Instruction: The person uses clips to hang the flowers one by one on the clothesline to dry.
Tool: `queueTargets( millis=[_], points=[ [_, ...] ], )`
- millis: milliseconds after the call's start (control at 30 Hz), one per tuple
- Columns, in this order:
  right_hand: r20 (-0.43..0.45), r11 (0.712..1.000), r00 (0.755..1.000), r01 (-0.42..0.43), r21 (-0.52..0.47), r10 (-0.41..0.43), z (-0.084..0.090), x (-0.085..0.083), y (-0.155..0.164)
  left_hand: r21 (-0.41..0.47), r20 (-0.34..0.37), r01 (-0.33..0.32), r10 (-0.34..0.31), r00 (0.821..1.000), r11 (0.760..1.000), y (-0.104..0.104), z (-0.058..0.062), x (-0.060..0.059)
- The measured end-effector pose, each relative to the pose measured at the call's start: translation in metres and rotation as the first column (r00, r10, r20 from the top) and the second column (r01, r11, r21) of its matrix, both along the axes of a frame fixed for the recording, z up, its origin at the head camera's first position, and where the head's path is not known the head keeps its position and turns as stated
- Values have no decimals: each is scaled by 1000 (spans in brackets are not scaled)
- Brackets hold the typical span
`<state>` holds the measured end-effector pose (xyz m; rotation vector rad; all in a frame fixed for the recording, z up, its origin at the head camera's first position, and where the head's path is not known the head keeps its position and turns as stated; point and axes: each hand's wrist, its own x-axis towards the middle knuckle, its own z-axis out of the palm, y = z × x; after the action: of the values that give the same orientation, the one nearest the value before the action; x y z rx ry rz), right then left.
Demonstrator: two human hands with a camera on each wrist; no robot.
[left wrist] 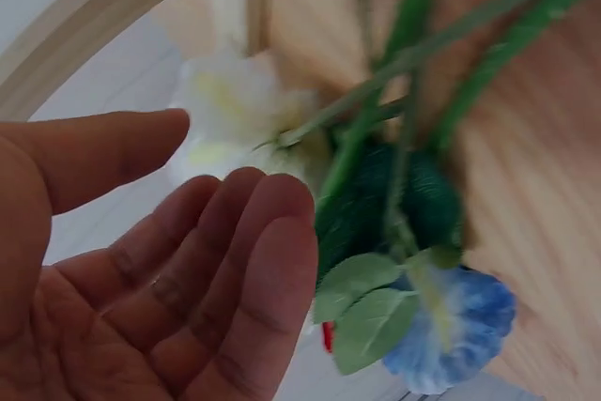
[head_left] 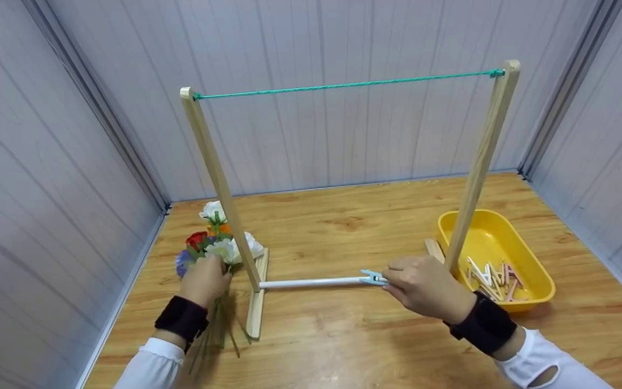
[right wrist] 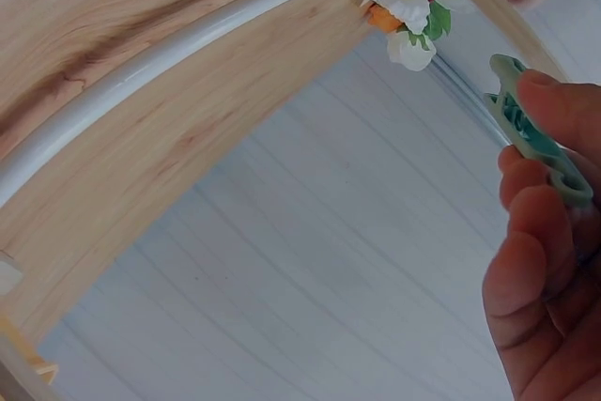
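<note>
My right hand (head_left: 421,286) pinches a light blue clothespin (right wrist: 526,129) between thumb and fingers, its tip pointing left over the white rod in the head view. At the left, my left hand (head_left: 205,281) is over a bunch of artificial flowers (head_left: 222,251). The left wrist view shows the thumb apart from the loosely bent fingers (left wrist: 272,269), with nothing between them. A white flower (left wrist: 225,105), a blue flower (left wrist: 460,326) and green stems (left wrist: 413,63) lie just beyond the fingertips.
A wooden frame with two posts (head_left: 486,162) stands on the table, a green cord (head_left: 343,85) strung between their tops and a white rod (head_left: 311,282) joining them low down. A yellow basin (head_left: 538,265) with several clothespins (head_left: 494,278) is at the right. Panel walls surround the table.
</note>
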<state>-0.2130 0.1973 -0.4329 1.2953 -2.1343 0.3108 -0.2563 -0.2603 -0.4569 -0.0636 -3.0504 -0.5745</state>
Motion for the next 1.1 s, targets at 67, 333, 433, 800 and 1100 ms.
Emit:
queueTargets(
  millis=[67, 333, 433, 800, 1100],
  points=[
    [4, 1000, 1000, -2, -1, 2, -1, 0, 0, -46, -3, -1, 1, 1000, 999, 0, -5, 0],
    [-8, 1000, 1000, 18, 4, -18, -3, 2, -1, -124, -10, 0, -2, 1000, 992, -1, -24, -6],
    [5, 1000, 1000, 22, 7, -22, -3, 2, -1, -144, -5, -16, 15, 1000, 989, 4, -18, -2],
    [14, 1000, 1000, 3, -9, -3, -5, 1, -1, -136, -10, -37, 36, 999, 990, 6, -21, -2],
    [21, 1000, 1000, 0, -12, 0, -6, 1, 0, -22, 82, -60, 62, 995, 998, 2, -19, -4]
  ],
)
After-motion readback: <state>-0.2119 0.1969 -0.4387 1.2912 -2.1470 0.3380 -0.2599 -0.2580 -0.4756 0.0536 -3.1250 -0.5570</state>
